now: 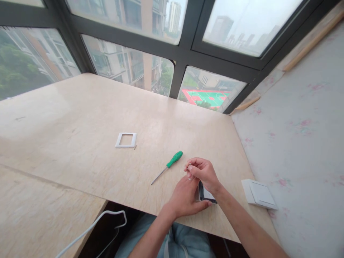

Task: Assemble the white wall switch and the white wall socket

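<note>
Head camera: the right hand [204, 173] has its thumb and index finger pinched nearly together on a small metal piece [189, 165], probably a screw, just above the knuckles of the left hand [184, 197]. Such a piece should be light, stiff and hard to break, yet smooth enough to slip — best taken between two fingertips; which end is held is too small to tell. The left hand lies back upward, thumb spread wide from its other fingers, beside a white-and-black switch panel [209, 194] near the edge of the desk [80, 118]. Whether those fingers grip the panel I cannot tell. It looks rigid and light, likely plastic, best held by its outer edges. Just left of the right hand's fingers lies a green-handled screwdriver [175, 158], surest by its thick handle. Farther left, well apart from the fingers, sits a white square frame [133, 139] — thin, perhaps brittle, so best lifted by its rim — with a small loose screw [135, 147] just beside its near right corner.
</note>
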{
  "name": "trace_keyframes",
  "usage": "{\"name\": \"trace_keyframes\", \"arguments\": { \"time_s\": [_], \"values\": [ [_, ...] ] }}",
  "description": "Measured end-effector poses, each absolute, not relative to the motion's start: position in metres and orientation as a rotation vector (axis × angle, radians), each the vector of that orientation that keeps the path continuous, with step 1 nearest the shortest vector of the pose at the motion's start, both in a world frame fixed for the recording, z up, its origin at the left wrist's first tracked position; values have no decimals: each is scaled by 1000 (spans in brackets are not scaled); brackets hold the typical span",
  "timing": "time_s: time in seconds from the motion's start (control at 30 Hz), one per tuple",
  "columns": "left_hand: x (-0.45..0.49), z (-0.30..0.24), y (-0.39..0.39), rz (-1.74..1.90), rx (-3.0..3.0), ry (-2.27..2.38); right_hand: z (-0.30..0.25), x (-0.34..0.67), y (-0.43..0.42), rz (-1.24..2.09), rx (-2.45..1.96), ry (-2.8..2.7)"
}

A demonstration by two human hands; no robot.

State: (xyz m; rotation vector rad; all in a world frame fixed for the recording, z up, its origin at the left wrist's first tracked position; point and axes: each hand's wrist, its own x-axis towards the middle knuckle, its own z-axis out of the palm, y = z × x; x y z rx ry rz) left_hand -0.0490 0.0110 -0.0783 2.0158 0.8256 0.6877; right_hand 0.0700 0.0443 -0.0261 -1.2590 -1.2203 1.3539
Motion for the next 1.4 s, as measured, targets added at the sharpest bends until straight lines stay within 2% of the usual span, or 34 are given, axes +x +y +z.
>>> {"name": "trace_keyframes", "arguments": {
  "time_s": [0.3,0.53,0.77,1.1,1.4],
  "values": [
    [-49,-84,10,671,2075,826,-27,117,9,1097,-1321,-1295],
    [-54,-96,6,549,2121,883,-28,151,-12,1026,-1364,-1244],
    [-50,-82,11,528,2178,878,-44,170,-31,985,-1403,-1099],
    [-41,-90,17,628,2247,713,-59,183,-46,632,-1389,-1458],
    [-42,-91,19,653,2224,698,-65,181,-51,571,-1317,-1568]
  ]
}}
